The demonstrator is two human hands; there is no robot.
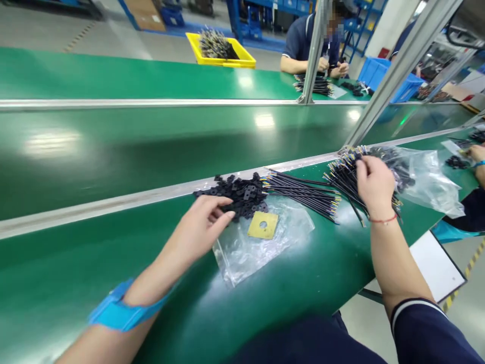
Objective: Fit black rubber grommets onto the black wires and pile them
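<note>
My left hand [204,222] reaches to the left edge of a heap of small black plastic pieces [246,194]. Its thumb and index finger are apart, and nothing shows between them. On the right, my right hand [375,184] is over a pile of short black cables [343,177] with coloured wire ends. Its fingers curl closed toward the cables, with something dark at the tips that I cannot make out. Between my hands lies a looser row of black cables [303,192]. A yellow square plate with a round hole [271,228] rests on a clear plastic bag [246,260].
Another clear bag [432,177] lies beyond my right hand. A metal rail [151,193] runs behind the heaps, with a slanted post [394,81] rising from it. Across the green bench [125,151] are a yellow bin [242,58], a blue bin [409,86] and a co-worker [303,43].
</note>
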